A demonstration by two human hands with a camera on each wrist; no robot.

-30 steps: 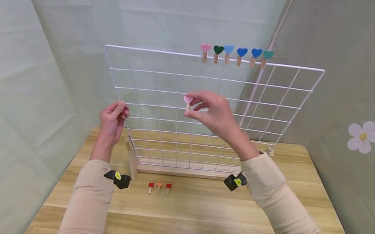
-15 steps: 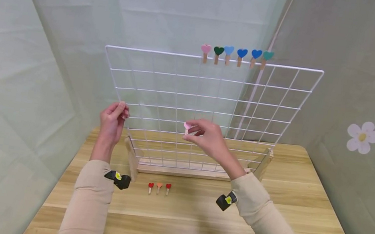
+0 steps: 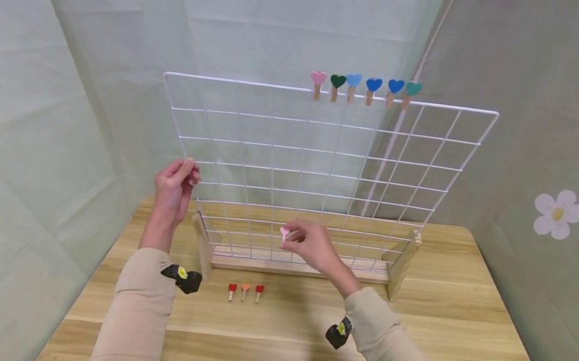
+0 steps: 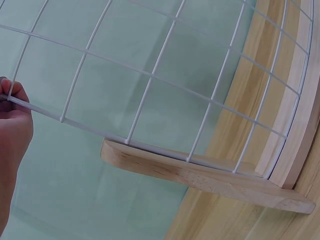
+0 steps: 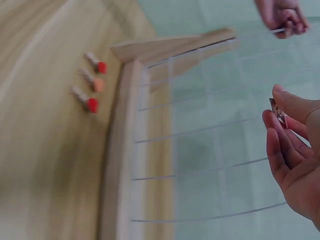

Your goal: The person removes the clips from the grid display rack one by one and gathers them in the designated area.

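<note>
Clips on the grid: six small wooden clothespins with heart-shaped heads (pink, dark green, light blue, two blue, teal) stand in a row on the top wire of the white wire grid panel, right of its middle.
Clips on the table: three more small heart-topped pegs, red, orange and red, lie side by side on the light wooden tabletop, just in front of the grid's wooden base rail.
Clip in hand: the right hand pinches a pink heart-headed wooden clip between thumb and fingertips, low down in front of the grid's bottom rows and near the base rail; the right wrist view shows only a sliver of the clip between the fingers.
Left hand: the left hand grips the grid's left edge wire, fingers curled round it; the left wrist view shows the wire passing under the fingertips.
Progress: judging by the layout, this looks like unpegging. One clip is off and almost down to the three on the table, while six remain on the top wire, so most of the work is left. It could equally be pegging, though the low hand argues against that.
Change from earlier: a second ago the right hand held the pink clip at the grid's mid height; half a second ago it was lower; now it is down by the base. The left hand, the row of six and the three pegs on the table are where they were.
</note>
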